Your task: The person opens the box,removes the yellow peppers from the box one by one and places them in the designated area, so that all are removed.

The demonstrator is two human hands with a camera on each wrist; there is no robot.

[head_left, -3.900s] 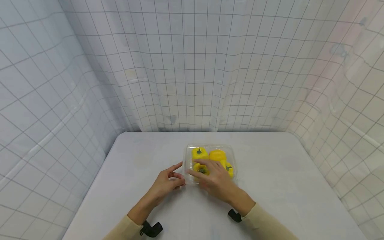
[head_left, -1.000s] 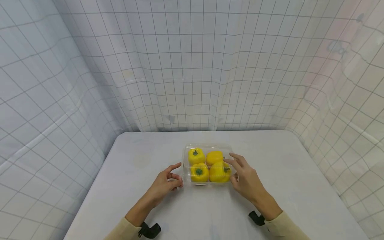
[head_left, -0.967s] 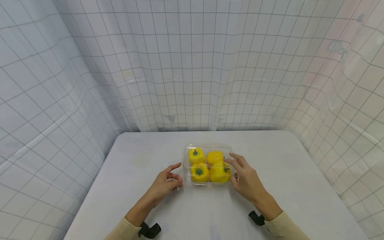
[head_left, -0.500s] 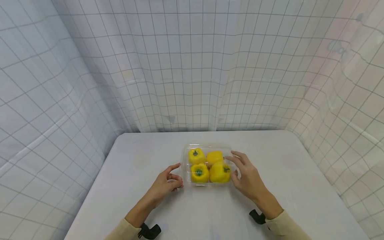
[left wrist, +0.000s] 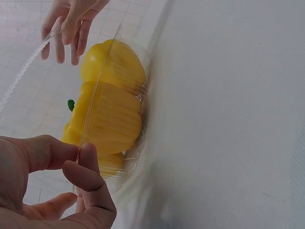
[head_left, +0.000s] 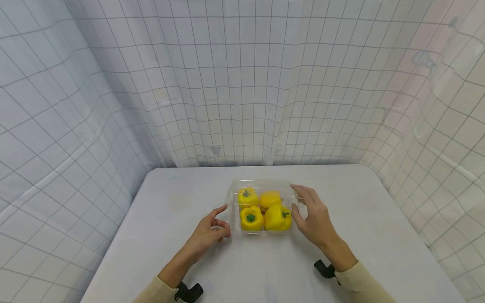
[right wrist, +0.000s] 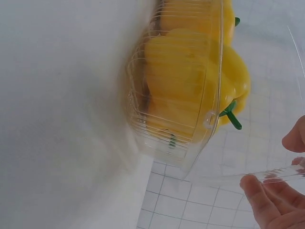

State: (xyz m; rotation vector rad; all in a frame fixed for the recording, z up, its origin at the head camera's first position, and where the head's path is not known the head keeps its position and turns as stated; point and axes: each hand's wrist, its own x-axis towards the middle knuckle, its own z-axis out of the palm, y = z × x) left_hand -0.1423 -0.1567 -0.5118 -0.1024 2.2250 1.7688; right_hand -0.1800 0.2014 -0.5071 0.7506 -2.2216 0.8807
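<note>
Several yellow bell peppers [head_left: 251, 218] with green stems sit in a clear plastic clamshell box [head_left: 253, 233] on the white table. In the left wrist view, my left hand [left wrist: 62, 181] pinches the box's rim [left wrist: 100, 71] between thumb and fingers. At the opposite side, my right hand [head_left: 314, 216] holds the edge of the clear hinged lid [right wrist: 224, 179], with thumb and fingers on either side of it in the right wrist view. That lid stands partly raised above the peppers. Two peppers' stems [right wrist: 232, 117] show past the box's rim there.
A white tabletop [head_left: 182, 193] extends on all sides of the box. White grid-patterned curtains [head_left: 235, 84] enclose the table's back and sides. A black wrist mount [head_left: 190, 292] sits on the left wrist, and another mount [head_left: 324, 269] on the right.
Earlier my right hand was over the front peppers, then shifted to the box's right side. Over the last second it moves up and away from me, and the lid edge rises. The left hand stays put.
</note>
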